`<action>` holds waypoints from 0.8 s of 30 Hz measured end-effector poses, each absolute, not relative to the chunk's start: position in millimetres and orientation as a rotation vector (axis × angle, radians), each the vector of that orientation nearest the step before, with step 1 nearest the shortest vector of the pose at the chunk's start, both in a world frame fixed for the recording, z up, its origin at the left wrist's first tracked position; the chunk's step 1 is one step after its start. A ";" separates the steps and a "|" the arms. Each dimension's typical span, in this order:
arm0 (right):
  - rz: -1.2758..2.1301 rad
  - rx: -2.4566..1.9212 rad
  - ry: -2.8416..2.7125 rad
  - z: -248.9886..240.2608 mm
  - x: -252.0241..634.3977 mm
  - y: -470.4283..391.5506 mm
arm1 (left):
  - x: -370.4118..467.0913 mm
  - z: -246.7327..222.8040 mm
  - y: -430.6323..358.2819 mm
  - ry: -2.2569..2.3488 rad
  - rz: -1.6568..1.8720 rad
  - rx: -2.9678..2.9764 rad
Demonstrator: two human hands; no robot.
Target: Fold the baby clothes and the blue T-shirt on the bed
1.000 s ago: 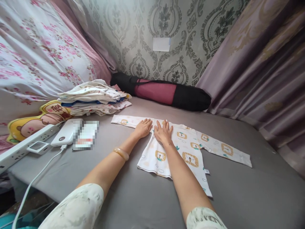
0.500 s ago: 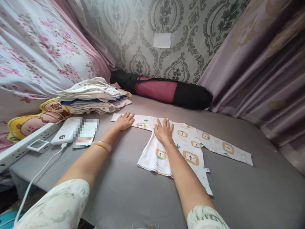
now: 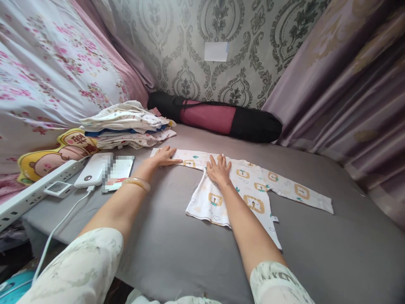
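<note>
1. Power strip (image 3: 41, 190), white, lying aslant at left.
2. Adapter (image 3: 58, 189), small, white, beside the strip.
3. Power bank (image 3: 94, 170), white, rounded corners; cable (image 3: 56, 231), white, plugged into its near end.
4. Flat rectangular item (image 3: 122, 169), face pixelated.
5. Cushion (image 3: 47, 162), yellow, pink cartoon face.
6. Long bag (image 3: 209, 119), black, magenta middle, lying near the patterned wall (image 3: 177, 50).
7. Card (image 3: 216, 51), white, blank-looking, on wall.
8. Curtain (image 3: 319, 97), mauve, right.
9. Floral cloth (image 3: 47, 63), white and pink, left.

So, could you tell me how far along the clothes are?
The pile of clothes already looks stacked. In hand, the shirt lies spread, the left hand on one sleeve, the right hand on its upper part. Folding it seems left: both sleeves stretch outward.
</note>
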State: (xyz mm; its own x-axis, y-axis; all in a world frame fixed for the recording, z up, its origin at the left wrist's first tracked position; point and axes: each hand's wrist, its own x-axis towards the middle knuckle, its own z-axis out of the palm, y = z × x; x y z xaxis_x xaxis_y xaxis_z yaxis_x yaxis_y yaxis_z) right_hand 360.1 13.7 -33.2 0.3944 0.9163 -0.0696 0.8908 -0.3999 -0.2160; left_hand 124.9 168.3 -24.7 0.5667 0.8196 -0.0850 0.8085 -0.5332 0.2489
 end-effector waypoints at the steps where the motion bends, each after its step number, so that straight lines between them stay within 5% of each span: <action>1: 0.288 -2.482 -1.630 -32.7 361.8 13.9 | 127.6 -21.5 162.0 1.400 0.094 2.548; 7: 0.266 -2.267 -1.615 -12.6 361.5 -5.5 | 159.4 -14.0 110.7 1.276 0.480 2.671; 14: 0.444 -1.869 -2.073 24.0 289.7 -83.9 | 192.8 -18.9 84.7 0.985 0.428 2.630; 24: 0.539 -2.032 -2.291 35.9 264.9 -113.2 | 199.1 -18.7 74.2 1.011 0.380 2.656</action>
State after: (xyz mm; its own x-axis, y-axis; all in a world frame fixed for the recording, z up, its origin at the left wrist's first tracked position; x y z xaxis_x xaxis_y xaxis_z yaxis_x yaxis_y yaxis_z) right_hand 264.9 -113.2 35.9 -0.1460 0.9683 -0.2029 0.9571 0.0864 -0.2765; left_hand 199.1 74.2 -18.7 0.7212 0.6772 0.1455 0.6053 -0.7183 0.3429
